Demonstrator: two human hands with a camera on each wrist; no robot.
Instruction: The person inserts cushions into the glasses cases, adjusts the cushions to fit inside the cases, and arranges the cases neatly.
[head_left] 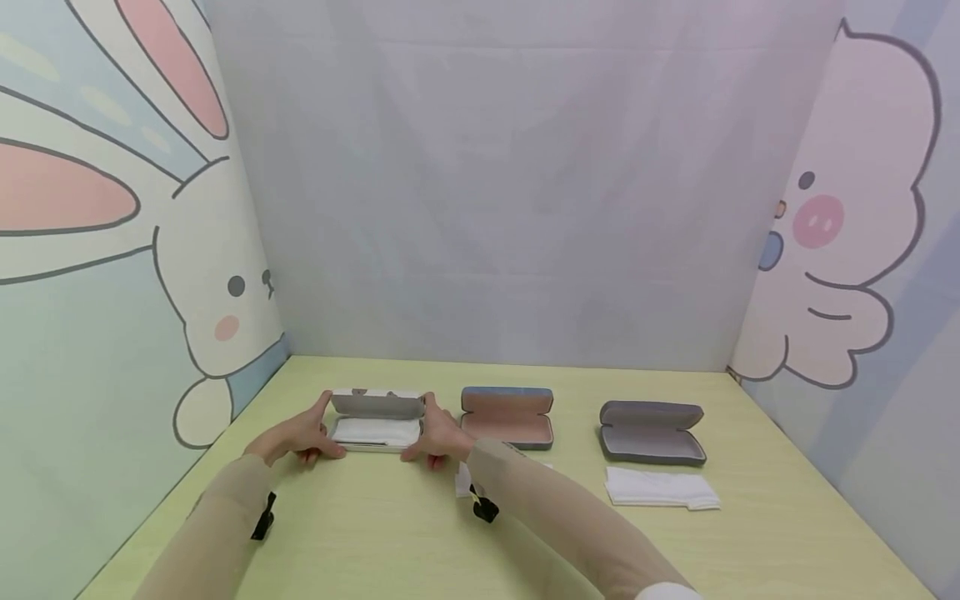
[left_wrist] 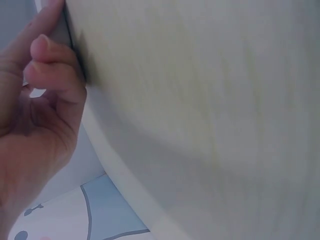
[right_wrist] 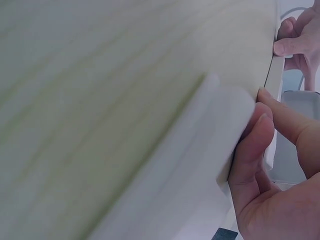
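An open white glasses case [head_left: 378, 406] with a grey inside stands at the left of the table, its lid raised. Folded white cloth [head_left: 375, 431] lies in its base. My left hand [head_left: 303, 432] grips the case's left end, thumb at the front edge and index finger up at the lid. At the right end my right hand [head_left: 441, 435] holds it in the same way. The right wrist view shows both hands along the case, the left hand [right_wrist: 300, 45] farther off. In the left wrist view, some fingers of the left hand [left_wrist: 45, 100] are curled.
A blue glasses case [head_left: 507, 400] with pink lining stands open just right of my right hand. Farther right is an open dark grey case [head_left: 651, 415], with a folded white cloth [head_left: 660, 487] before it. Another white cloth [right_wrist: 175, 175] lies partly beneath my right forearm.
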